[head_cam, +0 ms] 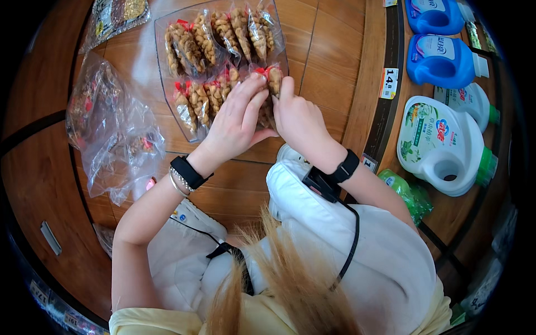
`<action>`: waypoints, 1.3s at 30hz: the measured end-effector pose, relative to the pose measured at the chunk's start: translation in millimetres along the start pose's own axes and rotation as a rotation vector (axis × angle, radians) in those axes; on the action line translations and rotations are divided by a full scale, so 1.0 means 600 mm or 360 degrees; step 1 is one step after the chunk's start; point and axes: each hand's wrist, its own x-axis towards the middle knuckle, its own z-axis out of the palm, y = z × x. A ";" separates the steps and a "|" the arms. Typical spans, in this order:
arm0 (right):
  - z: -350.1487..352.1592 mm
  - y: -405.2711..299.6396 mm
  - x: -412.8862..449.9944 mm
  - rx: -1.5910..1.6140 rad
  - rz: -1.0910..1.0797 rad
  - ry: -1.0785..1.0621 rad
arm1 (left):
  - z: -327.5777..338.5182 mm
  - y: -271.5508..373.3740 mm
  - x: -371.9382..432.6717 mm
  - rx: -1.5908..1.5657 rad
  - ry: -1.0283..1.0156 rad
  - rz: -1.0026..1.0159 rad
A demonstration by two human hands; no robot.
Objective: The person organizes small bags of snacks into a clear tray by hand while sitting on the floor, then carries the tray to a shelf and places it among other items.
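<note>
A clear plastic bin (159,54) stands on the wooden floor, with bagged brown twisted snacks (187,45) upright in two rows, many tied in red. My left hand (237,109) lies over the front row, fingertips near a red-topped snack bag (274,80) at the row's right end. My right hand (299,115) is on that bag's other side, fingers curled against it. Whether either hand grips the bag is hard to tell, as the fingers cover its lower part. Left of the bin lies a large clear plastic bag (115,113) with more small red-marked packs inside.
On the right, a shelf edge (383,54) with price tags carries blue detergent jugs (439,60), a white jug with a green cap (439,146) and a green plastic pack (404,192). A silvery package (119,19) lies at top left. Wooden cabinet fronts (37,180) border the left side.
</note>
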 end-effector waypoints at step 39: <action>-0.012 -0.010 0.007 -0.0290 -0.0284 -0.0015 | 0.031 0.079 0.006 0.0850 -0.0108 -0.1031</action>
